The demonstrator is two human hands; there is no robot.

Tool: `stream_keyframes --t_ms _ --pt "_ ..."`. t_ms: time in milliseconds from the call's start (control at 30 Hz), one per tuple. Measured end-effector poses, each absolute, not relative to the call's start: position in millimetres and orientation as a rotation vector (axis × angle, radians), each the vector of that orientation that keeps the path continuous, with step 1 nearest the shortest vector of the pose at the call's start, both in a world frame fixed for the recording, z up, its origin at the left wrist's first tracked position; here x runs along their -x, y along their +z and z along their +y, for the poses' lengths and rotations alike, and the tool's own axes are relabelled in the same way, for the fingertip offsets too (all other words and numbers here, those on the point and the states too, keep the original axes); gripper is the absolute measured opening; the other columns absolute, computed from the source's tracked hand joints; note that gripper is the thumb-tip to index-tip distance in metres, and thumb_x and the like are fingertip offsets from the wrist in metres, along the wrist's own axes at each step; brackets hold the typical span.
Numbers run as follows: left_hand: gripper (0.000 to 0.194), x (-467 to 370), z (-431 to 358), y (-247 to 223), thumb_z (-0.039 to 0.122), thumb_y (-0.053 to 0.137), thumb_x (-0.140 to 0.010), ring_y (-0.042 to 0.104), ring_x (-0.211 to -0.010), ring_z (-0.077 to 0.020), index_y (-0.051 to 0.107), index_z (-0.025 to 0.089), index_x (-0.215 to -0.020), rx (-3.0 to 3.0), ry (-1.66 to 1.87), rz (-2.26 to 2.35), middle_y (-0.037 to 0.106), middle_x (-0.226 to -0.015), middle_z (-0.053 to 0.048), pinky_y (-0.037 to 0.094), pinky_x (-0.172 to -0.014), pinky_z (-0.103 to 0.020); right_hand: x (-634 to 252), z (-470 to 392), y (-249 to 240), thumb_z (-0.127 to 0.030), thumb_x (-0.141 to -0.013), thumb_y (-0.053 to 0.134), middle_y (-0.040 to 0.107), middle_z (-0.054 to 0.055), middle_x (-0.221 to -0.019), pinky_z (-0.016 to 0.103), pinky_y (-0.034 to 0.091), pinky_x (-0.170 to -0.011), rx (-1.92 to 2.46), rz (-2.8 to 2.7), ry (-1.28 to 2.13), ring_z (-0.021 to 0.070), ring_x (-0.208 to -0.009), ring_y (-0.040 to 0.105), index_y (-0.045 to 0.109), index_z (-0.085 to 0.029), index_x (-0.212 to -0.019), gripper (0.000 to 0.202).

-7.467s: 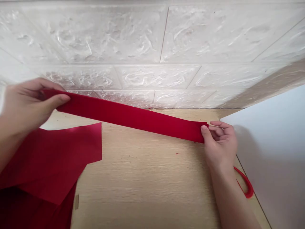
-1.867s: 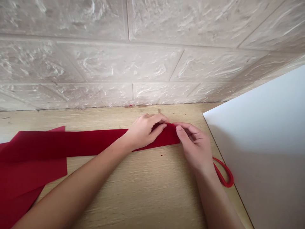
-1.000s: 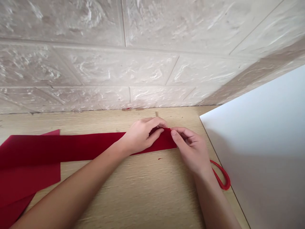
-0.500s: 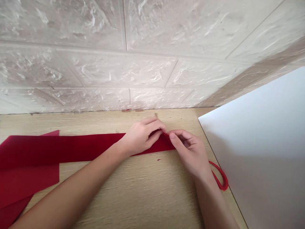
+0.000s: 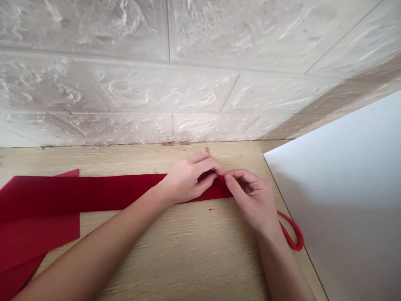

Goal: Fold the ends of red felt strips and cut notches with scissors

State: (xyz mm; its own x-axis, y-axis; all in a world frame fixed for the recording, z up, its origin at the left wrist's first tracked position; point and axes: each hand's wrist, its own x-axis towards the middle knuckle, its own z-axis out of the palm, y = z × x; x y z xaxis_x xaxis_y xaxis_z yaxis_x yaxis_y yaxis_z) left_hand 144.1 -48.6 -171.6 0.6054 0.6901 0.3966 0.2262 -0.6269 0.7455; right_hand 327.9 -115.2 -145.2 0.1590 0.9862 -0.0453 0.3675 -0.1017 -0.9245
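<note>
The left hand and right hand meet at the right end of the long dark-red fabric strip, the fingers of each pinched on its top edge. The strip lies across the pale wooden surface, its left part over wider red sheets.

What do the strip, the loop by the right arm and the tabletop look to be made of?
Strip: probably fabric or felt, matte deep red; no shine, soft crumple at the pinched end.
Loop: likely plastic, smooth red, maybe a scissor handle; it holds a rounded curve.
Tabletop: wood or wood-look laminate, pale, low sheen; fine streaky grain.
</note>
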Motion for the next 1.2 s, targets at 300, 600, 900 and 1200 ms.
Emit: stream_keyframes --t_ms 300,600,900,1200 --pt "0.007 -144 -49 -171 0.018 0.059 -0.096 0.068 -0.09 -0.0156 0.064 0.02 -0.099 -2.14 0.922 0.764 0.072 -0.097 -0.004 0.057 -0.077 -0.03 -325 -117 -149 -0.037 -0.088 0.073 0.079 0.003 -0.085 0.031 0.058 -0.075 1.559 -1.301 0.896 0.0174 -0.077 0.072 0.077 -0.023 -0.086 0.015" --pt "0.006 -144 -49 -172 0.021 0.06 -0.098 0.067 -0.091 -0.0162 0.066 0.019 -0.099 -2.159 0.92 0.749 0.072 -0.098 -0.004 0.056 -0.078 -0.031 -323 -117 -149 -0.04 -0.085 0.077 0.079 0.003 -0.085 0.03 0.059 -0.074 1.537 -1.21 0.946 0.0169 -0.077 0.072 0.076 -0.023 -0.086 0.017" --pt "0.01 -144 -50 -157 0.015 0.06 -0.097 0.068 -0.09 -0.0147 0.069 0.018 -0.1 -2.178 0.943 0.786 0.072 -0.1 -0.004 0.056 -0.078 -0.029 -325 -117 -142 -0.046 -0.088 0.076 0.077 0.003 -0.086 0.03 0.06 -0.073 1.475 -1.216 0.973 0.0173 -0.079 0.072 0.073 -0.025 -0.089 0.022" --pt "0.014 -149 -53 -144 0.009 0.06 -0.093 0.068 -0.094 -0.014 0.069 0.015 -0.102 -2.153 0.935 0.815 0.073 -0.101 -0.004 0.055 -0.082 -0.026 -322 -121 -148 -0.023 -0.089 0.074 0.077 -0.001 -0.088 0.026 0.06 -0.075 1.425 -1.263 0.805 0.0128 -0.078 0.072 0.074 -0.026 -0.094 0.006"
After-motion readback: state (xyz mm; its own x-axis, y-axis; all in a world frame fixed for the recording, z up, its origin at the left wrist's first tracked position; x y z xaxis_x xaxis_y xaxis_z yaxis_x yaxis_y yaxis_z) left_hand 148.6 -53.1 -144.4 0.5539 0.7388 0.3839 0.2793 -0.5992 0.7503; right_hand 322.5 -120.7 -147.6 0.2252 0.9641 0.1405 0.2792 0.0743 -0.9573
